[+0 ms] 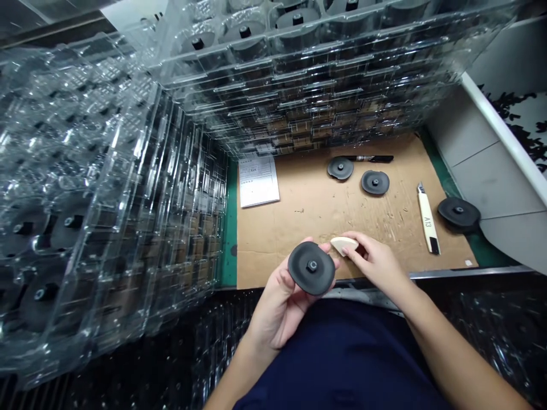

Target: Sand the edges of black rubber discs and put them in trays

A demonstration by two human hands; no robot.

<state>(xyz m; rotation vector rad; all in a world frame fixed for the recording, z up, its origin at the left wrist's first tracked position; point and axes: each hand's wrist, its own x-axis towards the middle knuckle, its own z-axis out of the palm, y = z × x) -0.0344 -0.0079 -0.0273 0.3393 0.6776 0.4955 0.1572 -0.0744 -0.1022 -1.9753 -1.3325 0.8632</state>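
Near the front edge of the cardboard, my left hand [282, 302] holds a black rounded disc-shaped part [304, 272] with a small raised hub at its centre. Fingers wrap beneath the part, and its hub side faces me. Just right of it, my right hand [370, 256] pinches a cream-coloured wedge-shaped pad [343, 244] between thumb and fingers. The pad is close to the part's upper right edge; whether they touch I cannot tell. Two similar black parts, one [341, 167] beside a black marker [371, 159] and another [375, 182], lie farther back.
Tall stacks of clear plastic trays [307, 80] stand at the back and left [141, 188], some holding black parts. A cream utility knife [426, 219] and another black part [458, 213] lie right. A paper sheet [258, 182] lies on the cardboard [294, 228]. A grey panel [491, 148] borders the right.
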